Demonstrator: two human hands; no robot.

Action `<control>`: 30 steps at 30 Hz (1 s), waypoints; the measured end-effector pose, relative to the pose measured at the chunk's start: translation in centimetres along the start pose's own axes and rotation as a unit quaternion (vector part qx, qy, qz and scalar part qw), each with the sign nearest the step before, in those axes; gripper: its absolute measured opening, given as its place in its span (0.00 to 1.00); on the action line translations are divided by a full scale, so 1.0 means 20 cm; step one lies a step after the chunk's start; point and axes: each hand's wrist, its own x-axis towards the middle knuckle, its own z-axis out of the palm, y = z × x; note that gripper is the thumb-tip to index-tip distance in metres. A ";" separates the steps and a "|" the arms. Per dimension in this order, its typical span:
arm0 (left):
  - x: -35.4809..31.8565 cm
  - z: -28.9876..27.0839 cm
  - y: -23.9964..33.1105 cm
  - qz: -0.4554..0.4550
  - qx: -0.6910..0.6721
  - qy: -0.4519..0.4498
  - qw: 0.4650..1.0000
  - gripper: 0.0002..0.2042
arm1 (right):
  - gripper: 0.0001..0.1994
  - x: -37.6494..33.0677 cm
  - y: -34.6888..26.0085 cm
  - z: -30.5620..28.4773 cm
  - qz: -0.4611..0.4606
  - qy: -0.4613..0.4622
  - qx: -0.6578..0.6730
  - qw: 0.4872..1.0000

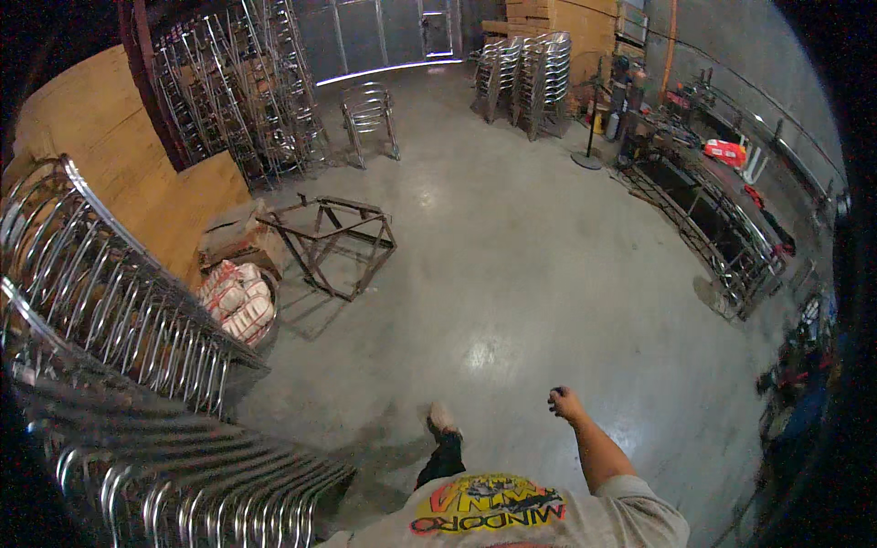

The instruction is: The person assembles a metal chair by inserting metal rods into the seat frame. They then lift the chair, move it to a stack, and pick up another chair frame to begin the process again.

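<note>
My right hand (566,405) hangs in front of me at the lower middle, above the grey floor. Its fingers are curled closed, and a small dark thing (555,393) shows at them, too small to name. Nothing else is within touch of this hand. My left hand is out of the picture. One shoe (444,418) of mine is stepping on the floor left of the hand.
Stacked chrome chair frames (174,356) line my left. A brown metal frame (343,233) stands on the floor beside a white sack (239,301). Ahead are a lone chrome frame (368,119) and chair stacks (539,82). A cluttered workbench (703,201) runs along the right.
</note>
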 end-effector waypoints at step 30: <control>2.36 -2.48 4.30 0.010 -0.067 0.045 0.997 0.22 | 0.16 4.64 -2.67 0.04 0.070 -0.167 -0.159 0.971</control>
